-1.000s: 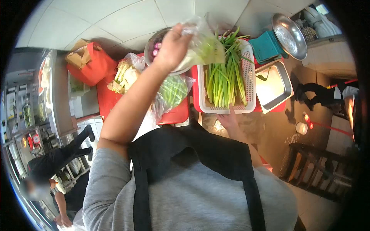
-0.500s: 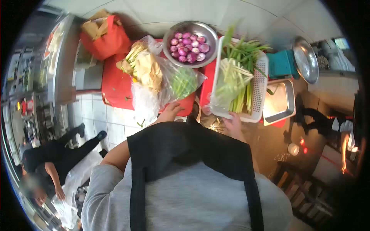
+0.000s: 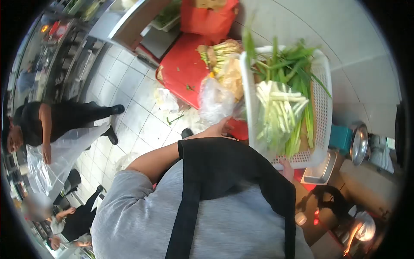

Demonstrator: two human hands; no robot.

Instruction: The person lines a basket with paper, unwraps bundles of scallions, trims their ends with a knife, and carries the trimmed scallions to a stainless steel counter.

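Observation:
A white perforated basket [image 3: 322, 108] is tilted in front of me, with long green stalks [image 3: 308, 125] and a clear bag of pale cut stalks [image 3: 281, 103] inside. My right hand [image 3: 286, 169] holds its near rim, with the fingers partly hidden. My left hand [image 3: 221, 128] is left of the basket, fingers apart, beside a crumpled clear plastic bag [image 3: 217, 100]. Beyond that bag, leafy stalks in brown paper [image 3: 233, 77] rest on a red surface [image 3: 181, 69].
A red bag [image 3: 207, 19] stands at the back. On the right are a teal scale [image 3: 340, 137] and a metal tray [image 3: 320, 172]. At left a person [image 3: 56, 123] handles plastic sheeting [image 3: 60, 151]. Other people are at lower left and lower right.
The view has swung. My left hand let go of the bag of cut stalks, now in the basket, and moved toward the basket's left side. The basket looks nearer and hides the onion bowl.

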